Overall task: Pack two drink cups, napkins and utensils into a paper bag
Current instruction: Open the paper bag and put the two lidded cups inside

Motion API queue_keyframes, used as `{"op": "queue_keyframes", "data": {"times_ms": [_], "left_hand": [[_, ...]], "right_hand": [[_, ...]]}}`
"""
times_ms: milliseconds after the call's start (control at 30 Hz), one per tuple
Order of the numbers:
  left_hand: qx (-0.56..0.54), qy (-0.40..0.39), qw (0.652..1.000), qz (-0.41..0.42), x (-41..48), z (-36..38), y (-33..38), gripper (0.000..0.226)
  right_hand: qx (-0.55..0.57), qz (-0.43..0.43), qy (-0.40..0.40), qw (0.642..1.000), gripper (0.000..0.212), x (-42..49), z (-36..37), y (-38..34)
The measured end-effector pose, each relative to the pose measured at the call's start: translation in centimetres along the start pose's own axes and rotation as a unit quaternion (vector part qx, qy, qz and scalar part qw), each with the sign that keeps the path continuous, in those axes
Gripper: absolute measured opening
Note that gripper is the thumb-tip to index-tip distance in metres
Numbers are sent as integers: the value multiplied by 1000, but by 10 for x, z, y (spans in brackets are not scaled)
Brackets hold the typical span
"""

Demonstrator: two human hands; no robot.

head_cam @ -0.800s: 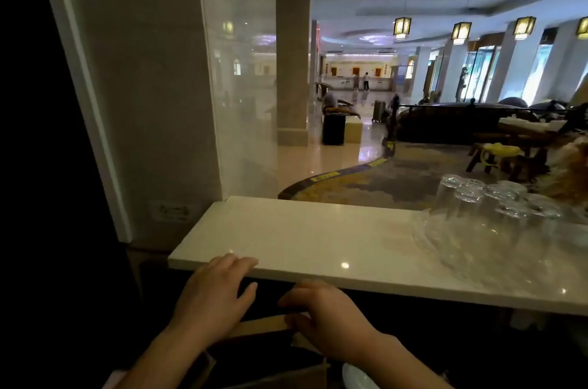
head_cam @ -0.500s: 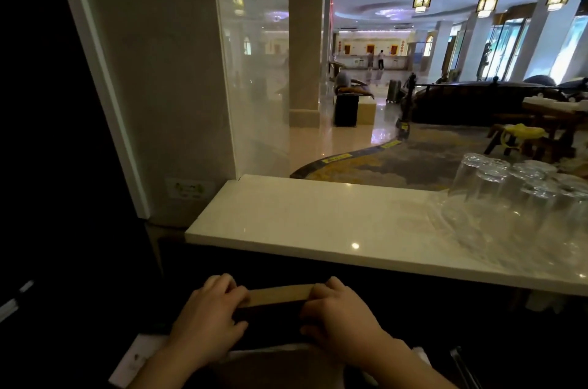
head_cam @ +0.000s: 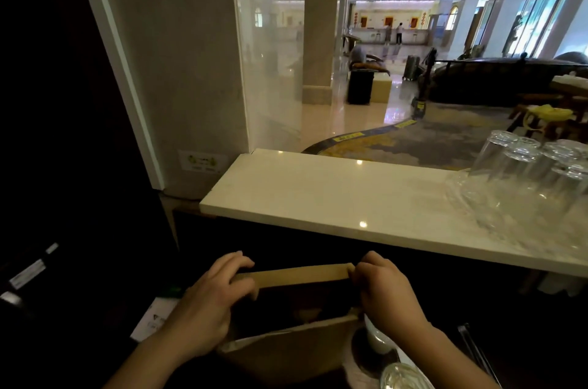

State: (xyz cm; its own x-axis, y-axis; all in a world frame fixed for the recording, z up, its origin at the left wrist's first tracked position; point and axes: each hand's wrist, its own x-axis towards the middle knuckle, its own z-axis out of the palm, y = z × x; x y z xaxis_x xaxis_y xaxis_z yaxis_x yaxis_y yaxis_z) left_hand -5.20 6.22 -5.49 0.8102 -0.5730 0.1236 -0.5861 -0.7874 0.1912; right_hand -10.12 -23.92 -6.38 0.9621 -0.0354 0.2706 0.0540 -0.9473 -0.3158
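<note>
my left hand (head_cam: 203,309) and right hand (head_cam: 386,290) fingers pinch the paper bag (head_cam: 292,347) rim open; pulling hard may tear it.

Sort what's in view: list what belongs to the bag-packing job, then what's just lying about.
Part of the job:
- paper bag, mouth held open
- left hand and right hand, each with a grip on the bag's top edge

Just lying about:
- upturned glasses on the white counter
- white card left of the bag
</note>
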Motion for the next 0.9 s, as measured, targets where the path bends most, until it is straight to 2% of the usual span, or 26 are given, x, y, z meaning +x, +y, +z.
{"op": "queue_keyframes", "data": {"times_ms": [100,167,233,300,400,467,533,633,700,767,900], "left_hand": [[15,-29,999,12,-1,-1,-2,38],[12,-42,999,13,0,0,-3,49],[0,-50,999,14,1,6,-5,65],[-14,-44,999,9,1,14,-7,71],[-31,6,999,13,3,23,-11,55],[-35,40,998,15,6,29,-13,42],[-24,62,998,14,9,33,-13,32],[-17,111,993,-33,13,38,-12,27],[-12,134,987,-83,18,39,-14,34],[-23,117,987,-112,23,39,-17,48],[-64,-11,995,-81,18,40,-20,92]], "right_hand": [[4,-4,13,1000,22,-4,0,6],[1,-4,10,1000,18,-7,1,7],[-7,-11,7,1000,21,-9,1,5],[-13,-22,-13,1000,27,-14,-2,-2],[-65,-111,-4,992,43,-26,-10,-21],[-90,-202,-40,974,44,-37,-7,-36],[-104,-258,-69,958,40,-45,1,-45],[-56,-275,-25,960,23,-54,10,-44],[-35,-289,13,956,18,-60,10,-38],[-34,-292,32,955,18,-68,8,-33],[-61,-263,32,962,18,-84,6,-27]]}}
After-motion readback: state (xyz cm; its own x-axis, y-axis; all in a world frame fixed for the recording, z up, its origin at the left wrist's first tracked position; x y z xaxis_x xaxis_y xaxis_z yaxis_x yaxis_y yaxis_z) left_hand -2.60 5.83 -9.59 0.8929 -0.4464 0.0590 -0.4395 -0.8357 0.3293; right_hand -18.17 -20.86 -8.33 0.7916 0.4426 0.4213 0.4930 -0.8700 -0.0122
